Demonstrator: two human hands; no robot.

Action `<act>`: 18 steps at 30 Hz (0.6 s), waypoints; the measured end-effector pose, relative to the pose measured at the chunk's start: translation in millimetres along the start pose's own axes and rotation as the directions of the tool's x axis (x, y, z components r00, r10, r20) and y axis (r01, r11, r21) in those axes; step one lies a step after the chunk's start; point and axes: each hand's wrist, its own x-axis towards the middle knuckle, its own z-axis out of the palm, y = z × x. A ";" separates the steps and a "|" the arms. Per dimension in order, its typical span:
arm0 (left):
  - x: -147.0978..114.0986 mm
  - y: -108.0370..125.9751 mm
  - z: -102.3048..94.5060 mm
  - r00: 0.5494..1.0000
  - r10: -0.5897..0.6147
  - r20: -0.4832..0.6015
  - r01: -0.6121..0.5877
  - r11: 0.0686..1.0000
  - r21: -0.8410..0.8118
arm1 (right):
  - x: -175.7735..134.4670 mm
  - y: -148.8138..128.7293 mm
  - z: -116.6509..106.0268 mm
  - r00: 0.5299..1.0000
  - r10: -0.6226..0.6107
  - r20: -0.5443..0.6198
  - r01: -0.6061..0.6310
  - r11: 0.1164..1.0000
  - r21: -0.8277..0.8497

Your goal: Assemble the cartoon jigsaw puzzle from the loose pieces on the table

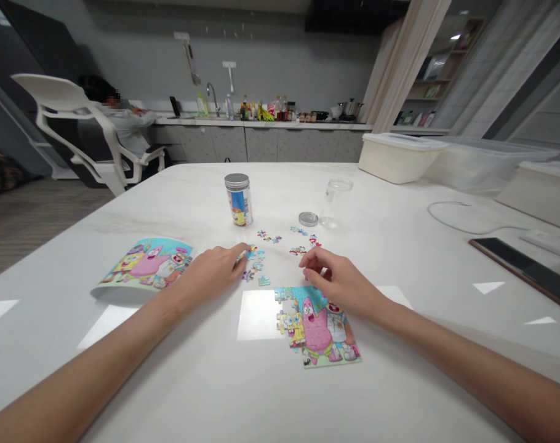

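Note:
My left hand [218, 268] reaches forward with its index finger stretched out, the tip touching loose jigsaw pieces [258, 253] left of the middle. Its thumb is apart from the index finger, and I see nothing held. My right hand [330, 274] hovers over the top edge of a partly joined jigsaw puzzle [317, 332], its fingers loosely curled with a gap by the thumb and no piece visible in them. The puzzle shows a pink starfish and other cartoon figures; its left edge is ragged. A curled picture sheet [148, 263] with the same figures lies beside my left forearm.
Farther back stand a lidded puzzle jar [238, 200], a clear open jar [336, 203] and a metal lid [308, 218]. On the right are a phone [524, 266], a cable [469, 226] and storage boxes [397, 159]. A person [130, 126] sits far left near a white chair [72, 123].

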 end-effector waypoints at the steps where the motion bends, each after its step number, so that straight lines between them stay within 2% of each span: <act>1: -0.2 0.3 -0.1 1.000 -0.010 -0.004 0.010 1.000 0.003 | 0.0 0.1 0.3 1.000 -0.002 0.002 0.002 1.000 0.000; 18: 1.7 -1.4 1.2 1.000 0.000 0.009 0.001 1.000 -0.025 | -0.7 -0.7 0.2 1.000 0.009 -0.004 -0.009 1.000 -0.003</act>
